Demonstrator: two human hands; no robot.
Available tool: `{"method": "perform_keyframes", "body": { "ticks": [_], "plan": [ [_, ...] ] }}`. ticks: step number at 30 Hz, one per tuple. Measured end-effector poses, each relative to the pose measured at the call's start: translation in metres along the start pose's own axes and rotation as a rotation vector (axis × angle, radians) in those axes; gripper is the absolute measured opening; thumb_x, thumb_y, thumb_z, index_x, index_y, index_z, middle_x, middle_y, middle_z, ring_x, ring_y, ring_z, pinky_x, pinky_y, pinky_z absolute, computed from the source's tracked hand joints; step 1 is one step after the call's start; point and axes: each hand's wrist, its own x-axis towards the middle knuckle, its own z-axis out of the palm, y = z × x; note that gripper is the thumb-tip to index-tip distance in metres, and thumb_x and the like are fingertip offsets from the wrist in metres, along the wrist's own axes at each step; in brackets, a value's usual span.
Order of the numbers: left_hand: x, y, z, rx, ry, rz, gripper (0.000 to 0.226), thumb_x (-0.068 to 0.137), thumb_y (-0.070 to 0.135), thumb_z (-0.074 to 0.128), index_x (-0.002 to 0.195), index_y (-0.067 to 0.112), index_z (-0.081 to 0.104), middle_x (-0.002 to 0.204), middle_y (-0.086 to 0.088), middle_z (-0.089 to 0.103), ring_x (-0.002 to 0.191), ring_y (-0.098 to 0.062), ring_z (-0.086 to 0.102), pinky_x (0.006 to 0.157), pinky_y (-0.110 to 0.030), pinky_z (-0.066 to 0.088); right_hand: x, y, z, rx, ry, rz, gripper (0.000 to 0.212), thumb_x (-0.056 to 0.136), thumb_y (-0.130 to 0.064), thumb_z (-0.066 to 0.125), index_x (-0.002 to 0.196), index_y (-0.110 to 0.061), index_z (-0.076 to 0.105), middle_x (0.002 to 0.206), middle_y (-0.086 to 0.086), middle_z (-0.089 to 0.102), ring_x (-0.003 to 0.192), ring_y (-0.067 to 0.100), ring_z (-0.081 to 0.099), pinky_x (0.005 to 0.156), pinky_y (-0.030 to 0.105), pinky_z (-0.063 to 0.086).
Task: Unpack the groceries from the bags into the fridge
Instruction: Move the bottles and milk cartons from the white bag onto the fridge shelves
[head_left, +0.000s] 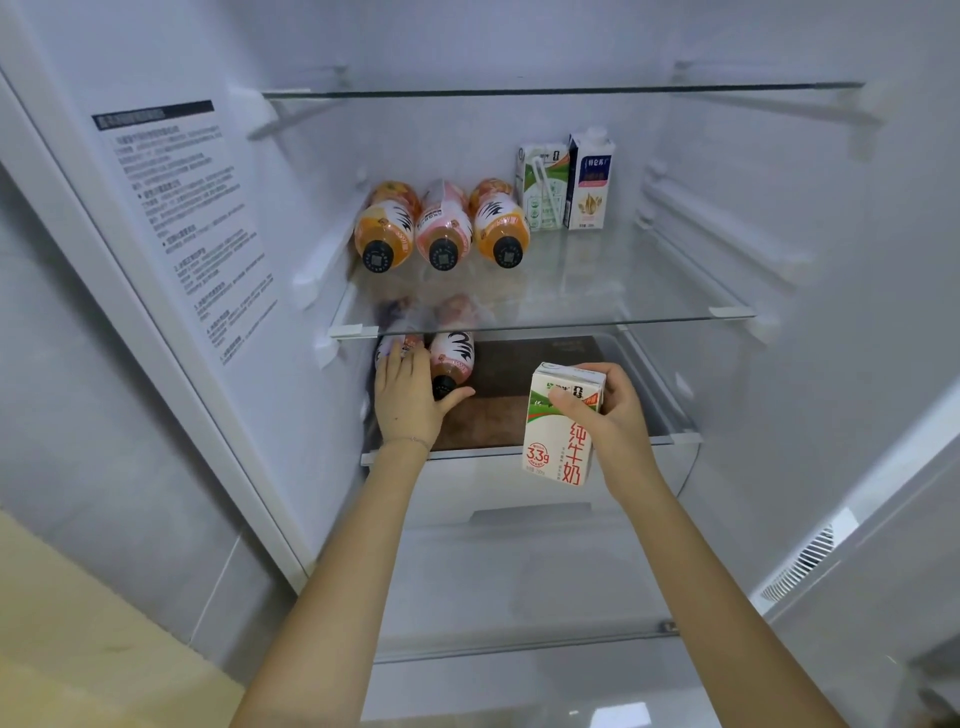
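Much was already in the fridge (779, 208). Three top bottles (444, 228) lay on the glass shelf (623, 280), with two cartons (589, 182) standing beside them. Two low bottles (454, 358) lay below, and the left hand (408, 400) rested flat on one. The right hand (615, 421) gripped a milk carton (558, 436) in the air in front of them, not yet put down. No bags showed, so I cannot tell what was left.

One camera sits on the person's head. It faces the open fridge (779, 182) from the front and tips down a bit. It is close, so the fridge fills nearly the whole view. The middle shelf (597, 291) is seen from above, and the top shelf (561, 91) almost edge-on. Both arms (363, 545) come in from the bottom edge.
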Motion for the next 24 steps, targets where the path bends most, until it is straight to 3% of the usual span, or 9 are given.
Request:
{"method": "perform_keyframes", "body": {
  "ticks": [3,5,9,12,18,24],
  "plan": [
    [0.007,0.002,-0.007,-0.035,-0.08,0.172,0.089,0.078,0.059,0.066,0.148,0.014,0.033,0.153,-0.009,0.035,0.143,-0.028,0.027,0.117,-0.039,0.019,-0.002,0.002,-0.002,-0.007,0.011,0.005,0.031,0.082,-0.012,0.073,0.102,-0.024,0.052,0.105,0.001,0.067,0.088,0.018,0.069,0.061,0.019,0.055],
    [0.013,0.004,-0.014,0.003,-0.23,0.322,0.082,0.084,0.05,0.065,0.151,0.022,0.026,0.159,-0.004,0.021,0.147,-0.024,0.017,0.118,-0.04,0.016,-0.003,0.003,-0.002,-0.018,0.015,0.008,0.031,0.082,-0.012,0.073,0.102,-0.025,0.052,0.107,0.002,0.067,0.09,0.02,0.069,0.062,0.021,0.055],
    [0.025,0.004,-0.024,0.042,-0.393,0.352,0.073,0.091,0.028,0.064,0.152,0.023,0.024,0.162,0.001,0.008,0.149,-0.018,0.008,0.118,-0.039,0.023,-0.004,0.005,-0.004,-0.022,0.015,0.009,0.032,0.083,-0.013,0.073,0.103,-0.025,0.052,0.109,0.004,0.066,0.092,0.022,0.069,0.066,0.025,0.056],
    [0.024,0.001,-0.02,-0.051,-0.361,0.303,0.073,0.089,0.022,0.067,0.151,0.023,0.028,0.161,0.002,0.012,0.148,-0.018,0.011,0.117,-0.038,0.024,-0.005,0.005,-0.004,-0.023,0.017,0.008,0.032,0.083,-0.013,0.073,0.103,-0.026,0.052,0.108,0.002,0.066,0.092,0.022,0.068,0.065,0.023,0.056],
    [0.02,-0.001,-0.01,-0.129,-0.221,0.236,0.071,0.084,0.029,0.072,0.146,0.019,0.04,0.157,-0.003,0.029,0.144,-0.024,0.026,0.112,-0.04,0.03,-0.005,0.005,-0.003,-0.03,0.028,0.011,0.032,0.083,-0.013,0.073,0.1,-0.029,0.051,0.106,-0.001,0.065,0.089,0.019,0.068,0.065,0.022,0.056],
    [0.019,-0.004,-0.004,0.054,-0.154,0.275,0.069,0.087,0.044,0.064,0.147,0.024,0.037,0.156,-0.002,0.031,0.144,-0.025,0.025,0.118,-0.041,0.011,-0.005,0.002,-0.004,-0.034,0.04,0.013,0.032,0.082,-0.014,0.073,0.1,-0.03,0.052,0.107,-0.001,0.066,0.09,0.019,0.068,0.063,0.021,0.055]
  ]
}}
